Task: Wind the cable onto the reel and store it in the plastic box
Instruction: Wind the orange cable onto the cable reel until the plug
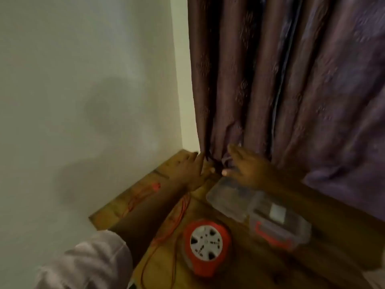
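Both your hands are up at the far edge of the table (260,268), against the foot of the curtain (291,80), and neither is on the cable (179,213). Your left hand (192,171) lies with fingers fairly straight at the curtain's hem; your right hand (245,165) reaches in beside it with fingers spread and relaxed. The picture is blurred, so I cannot tell whether either one pinches the cloth or something small between them; as far as it shows, both look released.

The reel (206,247) sits flat on the table, nearer you than either hand and well apart from them. The cable runs loose from its left side, its long line heading away from you under your left forearm towards the wall (83,101), with a red end (155,186) lying near that arm. So your left hand is the nearer one, and the cable lies back and to its left.

The plastic box (229,201) rests just below your right hand, and its lid (279,228) beside the reel
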{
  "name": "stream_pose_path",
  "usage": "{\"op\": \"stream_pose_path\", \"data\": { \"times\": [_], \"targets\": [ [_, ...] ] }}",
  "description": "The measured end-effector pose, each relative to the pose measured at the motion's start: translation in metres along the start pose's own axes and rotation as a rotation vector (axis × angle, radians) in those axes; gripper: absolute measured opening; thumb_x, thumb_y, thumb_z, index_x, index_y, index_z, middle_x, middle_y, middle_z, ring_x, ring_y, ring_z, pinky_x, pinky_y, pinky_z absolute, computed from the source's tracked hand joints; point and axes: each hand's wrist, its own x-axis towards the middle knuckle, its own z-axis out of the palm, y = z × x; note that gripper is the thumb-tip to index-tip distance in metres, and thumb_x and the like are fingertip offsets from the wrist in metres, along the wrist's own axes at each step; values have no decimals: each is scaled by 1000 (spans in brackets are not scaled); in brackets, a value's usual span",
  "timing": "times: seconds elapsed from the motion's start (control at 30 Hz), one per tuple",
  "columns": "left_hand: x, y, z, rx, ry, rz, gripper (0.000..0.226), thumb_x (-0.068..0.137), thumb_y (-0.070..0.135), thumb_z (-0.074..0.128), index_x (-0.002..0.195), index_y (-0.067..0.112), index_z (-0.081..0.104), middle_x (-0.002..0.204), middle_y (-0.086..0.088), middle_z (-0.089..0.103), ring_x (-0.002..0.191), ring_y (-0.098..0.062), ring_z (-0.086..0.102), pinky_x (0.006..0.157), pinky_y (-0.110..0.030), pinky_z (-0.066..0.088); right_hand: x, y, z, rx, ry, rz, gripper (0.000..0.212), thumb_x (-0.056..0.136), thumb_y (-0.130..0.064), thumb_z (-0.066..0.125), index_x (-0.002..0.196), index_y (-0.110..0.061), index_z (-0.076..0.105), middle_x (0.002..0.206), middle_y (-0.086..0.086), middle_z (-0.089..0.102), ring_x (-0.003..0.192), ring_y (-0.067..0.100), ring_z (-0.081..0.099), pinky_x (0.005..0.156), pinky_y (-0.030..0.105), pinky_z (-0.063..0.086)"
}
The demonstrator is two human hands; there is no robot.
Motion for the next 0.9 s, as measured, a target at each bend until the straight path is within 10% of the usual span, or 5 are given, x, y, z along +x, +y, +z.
{"op": "stream_pose_path", "data": {
  "times": [0.27,0.67,0.9],
  "targets": [
    [-99,-23,115,-95,-409,-247,53,96,50,47,139,20,43,129,-16,63,115,-35,61,88,-38,48,-80,-40,131,253,-435,98,79,89,-53,51,150,-19,15,158,6,17,142,25,23,114,39,25],
    [-91,-31,134,-354,-261,-448,30,91,26,63,119,17,65,115,-8,73,108,-26,67,78,-21,49,-75,-40,187,865,-253,489,59,84,-16,66,138,-20,40,135,8,49,117,23,54,83,35,54],
    [-76,-46,128,-411,119,-254,24,91,17,64,114,14,71,108,-7,73,103,-25,67,79,-26,46,-51,-27,199,1106,-17,348,27,84,-25,69,105,-35,54,108,-2,66,96,21,65,72,43,56]
  ]
}}
